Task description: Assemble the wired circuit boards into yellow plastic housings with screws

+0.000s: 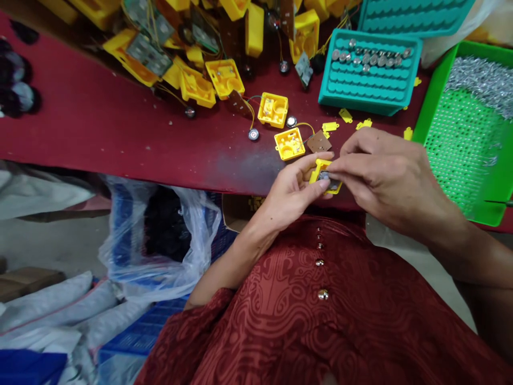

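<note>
My left hand grips a small yellow plastic casing at the table's front edge, its thumb pressed into the open side. Over the same casing, my right hand has its thumb and fingertips pinched together at the inside. What the right fingertips hold, if anything, is hidden. A dark greyish part shows within the casing. Just beyond my hands lie two open yellow casings, one with a brown circuit board on thin wires. Small yellow plastic tabs are scattered nearby.
A teal ridged tray carries several button cells. To the right stands a green perforated basket with many small metal pieces. Yellow casings with wired boards are heaped at the back left. Below the table is a plastic-lined blue crate.
</note>
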Demonstrator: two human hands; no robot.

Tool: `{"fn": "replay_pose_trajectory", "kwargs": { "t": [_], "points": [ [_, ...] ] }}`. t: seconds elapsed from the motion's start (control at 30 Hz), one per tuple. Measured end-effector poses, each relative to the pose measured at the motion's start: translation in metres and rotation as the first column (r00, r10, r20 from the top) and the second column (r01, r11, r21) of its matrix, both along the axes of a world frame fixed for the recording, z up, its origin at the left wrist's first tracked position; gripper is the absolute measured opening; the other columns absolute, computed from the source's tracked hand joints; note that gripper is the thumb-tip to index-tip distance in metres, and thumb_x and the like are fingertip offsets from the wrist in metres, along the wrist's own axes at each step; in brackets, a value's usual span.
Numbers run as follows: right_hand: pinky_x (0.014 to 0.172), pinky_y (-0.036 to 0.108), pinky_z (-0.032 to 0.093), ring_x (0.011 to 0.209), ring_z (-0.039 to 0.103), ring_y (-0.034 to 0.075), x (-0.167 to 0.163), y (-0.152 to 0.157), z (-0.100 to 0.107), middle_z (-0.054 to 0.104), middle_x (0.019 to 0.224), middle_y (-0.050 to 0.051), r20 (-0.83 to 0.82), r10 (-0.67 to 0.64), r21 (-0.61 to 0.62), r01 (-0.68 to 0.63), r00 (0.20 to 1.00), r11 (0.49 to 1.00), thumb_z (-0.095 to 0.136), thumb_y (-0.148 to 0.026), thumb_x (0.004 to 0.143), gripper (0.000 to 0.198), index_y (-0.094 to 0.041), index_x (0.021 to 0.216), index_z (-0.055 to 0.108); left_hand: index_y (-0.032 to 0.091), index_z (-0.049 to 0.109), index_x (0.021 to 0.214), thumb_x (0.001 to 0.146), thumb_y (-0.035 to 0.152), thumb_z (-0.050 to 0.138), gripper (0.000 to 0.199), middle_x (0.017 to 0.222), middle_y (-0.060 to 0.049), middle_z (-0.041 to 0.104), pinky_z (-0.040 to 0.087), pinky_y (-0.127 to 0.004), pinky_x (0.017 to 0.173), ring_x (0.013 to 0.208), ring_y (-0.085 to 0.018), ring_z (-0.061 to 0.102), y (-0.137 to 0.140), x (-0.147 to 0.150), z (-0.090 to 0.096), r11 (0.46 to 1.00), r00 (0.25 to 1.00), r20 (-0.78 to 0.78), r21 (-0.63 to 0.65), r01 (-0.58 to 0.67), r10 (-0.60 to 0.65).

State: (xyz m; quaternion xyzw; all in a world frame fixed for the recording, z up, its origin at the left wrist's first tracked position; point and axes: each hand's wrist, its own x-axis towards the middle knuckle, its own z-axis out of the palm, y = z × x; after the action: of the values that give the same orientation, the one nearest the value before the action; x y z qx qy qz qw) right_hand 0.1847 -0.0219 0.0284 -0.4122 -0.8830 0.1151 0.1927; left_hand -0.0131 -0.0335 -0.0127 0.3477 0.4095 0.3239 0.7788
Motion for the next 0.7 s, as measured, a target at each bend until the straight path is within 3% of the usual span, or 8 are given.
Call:
{"fn": "replay_pose_trajectory", "kwargs": {
  "t": [0.17, 0.4, 0.57, 0.7],
  "points": [
    [0.074, 0.025, 0.053, 0.084, 0.071, 0.012, 0.001, -0.005, -0.005, 0.078, 0.099, 0.004, -0.162, -0.057, 0.014, 0.06, 0.985, 0.998, 0.067, -0.016, 0.101, 0.014, -0.014, 0.112, 0.075, 0.015, 0.073, 0.129, 0.078, 0.035, 0.093, 0.058, 0.125, -0.009, 0.079, 0.069, -0.03, 0.086, 0.106, -0.02, 0.076, 0.0, 0.0, -0.007, 0.997, 0.998, 0.036, -0.068, -0.044, 0.046],
    [0.071, 0.028, 0.051, 0.086, 0.061, 0.015, 0.004, -0.018, -0.022, 0.069, 0.093, 0.006, -0.183, -0.067, 0.152, 0.095, 0.981, 0.984, 0.066, -0.016, 0.102, 0.01, -0.019, 0.1, 0.076, 0.014, 0.074, 0.125, 0.078, 0.029, 0.092, 0.053, 0.102, -0.004, 0.078, 0.066, -0.024, 0.074, 0.088, -0.014, 0.073, -0.003, 0.002, -0.005, 0.987, 0.995, 0.036, -0.134, -0.091, 0.097],
    [0.069, 0.03, 0.047, 0.08, 0.052, 0.015, 0.001, -0.019, -0.033, 0.066, 0.089, 0.005, -0.101, -0.019, 0.261, 0.045, 0.995, 0.964, 0.065, -0.012, 0.099, 0.01, -0.017, 0.099, 0.073, 0.013, 0.073, 0.129, 0.079, 0.028, 0.09, 0.055, 0.098, -0.003, 0.076, 0.067, -0.027, 0.073, 0.089, -0.017, 0.072, -0.007, 0.007, -0.004, 0.991, 0.992, -0.058, -0.066, -0.119, 0.115],
    [0.077, 0.032, 0.053, 0.087, 0.058, 0.017, 0.009, -0.031, -0.027, 0.068, 0.097, 0.009, -0.189, -0.078, 0.22, 0.12, 0.979, 0.968, 0.07, -0.014, 0.098, 0.018, -0.013, 0.115, 0.074, 0.015, 0.071, 0.135, 0.083, 0.028, 0.086, 0.056, 0.107, -0.006, 0.08, 0.067, -0.028, 0.077, 0.098, -0.02, 0.077, 0.003, 0.011, -0.008, 0.995, 0.993, -0.062, 0.002, -0.096, 0.096]
  ]
}}
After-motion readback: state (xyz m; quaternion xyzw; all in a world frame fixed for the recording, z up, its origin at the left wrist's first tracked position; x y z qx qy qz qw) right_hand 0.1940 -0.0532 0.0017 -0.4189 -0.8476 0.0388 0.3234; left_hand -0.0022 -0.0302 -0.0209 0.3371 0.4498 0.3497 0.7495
